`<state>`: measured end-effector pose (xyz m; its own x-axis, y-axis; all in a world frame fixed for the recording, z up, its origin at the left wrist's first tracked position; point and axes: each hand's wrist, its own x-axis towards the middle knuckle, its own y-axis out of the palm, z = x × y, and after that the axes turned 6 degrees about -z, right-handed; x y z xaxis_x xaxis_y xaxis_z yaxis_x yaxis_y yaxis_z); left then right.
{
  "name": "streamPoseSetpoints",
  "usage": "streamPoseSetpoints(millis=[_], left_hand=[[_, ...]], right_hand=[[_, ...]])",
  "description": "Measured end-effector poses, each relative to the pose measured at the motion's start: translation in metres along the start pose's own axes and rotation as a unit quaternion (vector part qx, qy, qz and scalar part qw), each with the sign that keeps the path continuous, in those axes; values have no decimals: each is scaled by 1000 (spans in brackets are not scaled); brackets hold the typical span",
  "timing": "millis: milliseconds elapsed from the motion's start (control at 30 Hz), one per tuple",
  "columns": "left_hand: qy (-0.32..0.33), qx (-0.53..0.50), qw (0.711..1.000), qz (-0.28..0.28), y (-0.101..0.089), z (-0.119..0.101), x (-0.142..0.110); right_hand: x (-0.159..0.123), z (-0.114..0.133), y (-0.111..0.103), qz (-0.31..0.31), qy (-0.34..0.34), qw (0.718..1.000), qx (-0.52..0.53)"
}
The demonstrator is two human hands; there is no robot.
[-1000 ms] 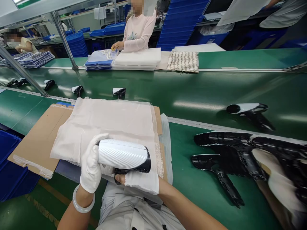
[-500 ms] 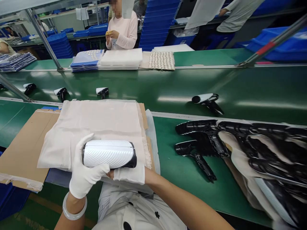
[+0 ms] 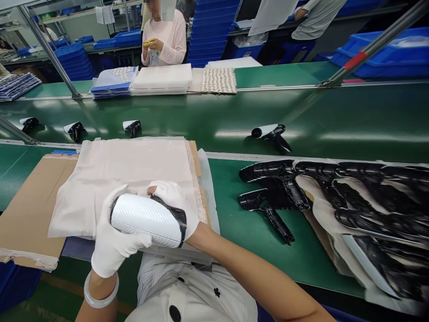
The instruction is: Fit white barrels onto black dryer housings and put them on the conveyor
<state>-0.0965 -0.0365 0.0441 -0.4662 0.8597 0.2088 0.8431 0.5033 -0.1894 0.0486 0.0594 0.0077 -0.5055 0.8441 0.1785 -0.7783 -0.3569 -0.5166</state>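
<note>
Both my hands wear white gloves and hold a hair dryer housing (image 3: pixel 145 219) with a ribbed white shell and black edges. It lies tilted over the near edge of a pale cloth-like sheet (image 3: pixel 134 161). My left hand (image 3: pixel 112 241) is closed around its left end, thumb along the near side. My right hand (image 3: pixel 177 199) is closed at the far side, against the black part near the right end; bare fingertips show there. What the right fingers grip underneath is partly hidden.
Black hair dryer shells (image 3: pixel 355 192) lie in rows on sheets at right, with one loose black shell (image 3: pixel 268 210) beside them. Assembled dryers (image 3: pixel 270 134) lie on the green conveyor (image 3: pixel 201 120). Cardboard (image 3: pixel 36 201) sits at left. A co-worker (image 3: pixel 164 40) stands across the line.
My right hand has come up from below the housing to its far side. The housing has turned, its right end now lower and nearer me. Dryers on the conveyor appear shifted left.
</note>
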Motion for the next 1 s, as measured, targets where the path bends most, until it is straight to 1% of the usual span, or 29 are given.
streamPoseSetpoints(millis=[67,133,233,333,500,700,867,1000], left_hand=[[-4,-1,1000,7,0,-1,1],[-6,-3,1000,9,0,-2,1],[-1,-3,1000,14,0,-3,1],[12,-11,999,28,0,-3,1],[27,-19,999,28,-1,-4,1],[8,-33,999,30,0,-3,1],[-12,-68,997,39,4,-4,1],[-8,-47,998,44,3,-2,2]], right_hand=[[4,1,-5,-50,-52,996,-54],[7,1,-7,-88,-98,983,-125],[9,0,-7,-118,-134,963,-202],[9,0,-6,-161,-153,942,-251],[10,3,-6,-232,-191,912,-278],[9,4,-15,-302,-257,871,-288],[10,5,-22,-317,-277,857,-297],[9,10,-28,-349,-316,816,-335]])
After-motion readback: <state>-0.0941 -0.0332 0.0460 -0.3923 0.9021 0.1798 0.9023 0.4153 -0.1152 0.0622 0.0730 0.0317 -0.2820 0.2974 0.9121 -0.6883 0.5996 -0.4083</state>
